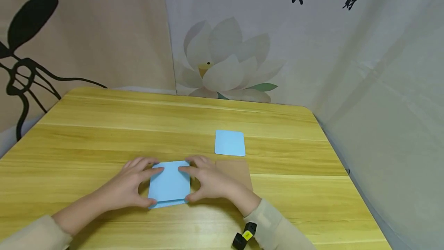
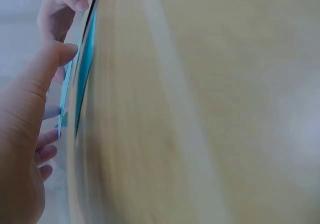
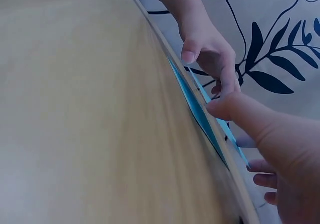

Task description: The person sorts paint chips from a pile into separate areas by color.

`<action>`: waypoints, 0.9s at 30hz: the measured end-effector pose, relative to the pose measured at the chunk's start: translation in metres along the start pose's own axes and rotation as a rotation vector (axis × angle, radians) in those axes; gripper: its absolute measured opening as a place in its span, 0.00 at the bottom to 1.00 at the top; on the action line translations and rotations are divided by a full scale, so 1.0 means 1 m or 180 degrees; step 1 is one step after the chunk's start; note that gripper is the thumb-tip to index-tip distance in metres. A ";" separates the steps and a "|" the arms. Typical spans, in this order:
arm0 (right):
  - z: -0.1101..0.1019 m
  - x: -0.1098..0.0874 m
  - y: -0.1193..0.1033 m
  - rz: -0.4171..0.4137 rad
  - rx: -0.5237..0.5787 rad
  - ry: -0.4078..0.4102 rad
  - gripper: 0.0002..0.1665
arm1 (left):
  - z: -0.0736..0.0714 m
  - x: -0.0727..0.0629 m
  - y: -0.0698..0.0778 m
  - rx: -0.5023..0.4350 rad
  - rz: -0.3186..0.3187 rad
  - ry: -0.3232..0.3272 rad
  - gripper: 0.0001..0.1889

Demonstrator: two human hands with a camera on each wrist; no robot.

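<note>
My left hand [image 1: 133, 184] and right hand [image 1: 209, 178] hold a flat blue square card [image 1: 169, 182] from its two sides, toward the table's middle front. Index fingers lie over its top face, and the thumbs are at its near corners. Beneath its near edge shows a strip of a second blue piece [image 1: 170, 203]. In the left wrist view, the upper card [image 2: 64, 104] stands a little apart from the lower blue piece [image 2: 85, 77]. The right wrist view shows the same narrow gap. A brown square card [image 1: 237, 171] lies partly hidden behind my right hand.
Another blue square card [image 1: 230, 142] with rounded corners lies beyond the brown one. Everything sits on a wood-grain table [image 1: 295, 200]. A printed curtain [image 1: 229, 57] hangs behind the table's far edge. A black and yellow device [image 1: 245, 236] is at my right sleeve.
</note>
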State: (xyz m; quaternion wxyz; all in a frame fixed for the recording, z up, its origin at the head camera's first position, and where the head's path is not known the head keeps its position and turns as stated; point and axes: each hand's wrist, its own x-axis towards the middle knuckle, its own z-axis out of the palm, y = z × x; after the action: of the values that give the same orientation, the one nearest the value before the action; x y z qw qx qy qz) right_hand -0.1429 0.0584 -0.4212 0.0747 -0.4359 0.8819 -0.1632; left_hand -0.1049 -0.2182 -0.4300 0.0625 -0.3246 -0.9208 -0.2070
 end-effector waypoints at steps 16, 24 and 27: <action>-0.015 -0.019 0.032 0.0308 0.0199 0.0155 0.52 | 0.008 0.048 0.006 -0.0025 -0.0021 -0.0109 0.45; -0.025 -0.030 0.056 0.0328 0.0336 0.0258 0.50 | 0.015 0.078 0.010 -0.0050 0.0084 -0.0124 0.45; -0.027 -0.034 0.065 0.0356 0.0414 0.0298 0.50 | 0.018 0.089 0.012 -0.0047 0.0137 -0.0141 0.45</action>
State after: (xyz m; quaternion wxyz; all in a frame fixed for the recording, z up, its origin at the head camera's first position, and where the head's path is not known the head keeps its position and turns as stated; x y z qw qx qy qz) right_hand -0.1779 0.1284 -0.4190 0.0706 -0.3721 0.8949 -0.2360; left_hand -0.1667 -0.1518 -0.4201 0.0442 -0.3493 -0.9132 -0.2051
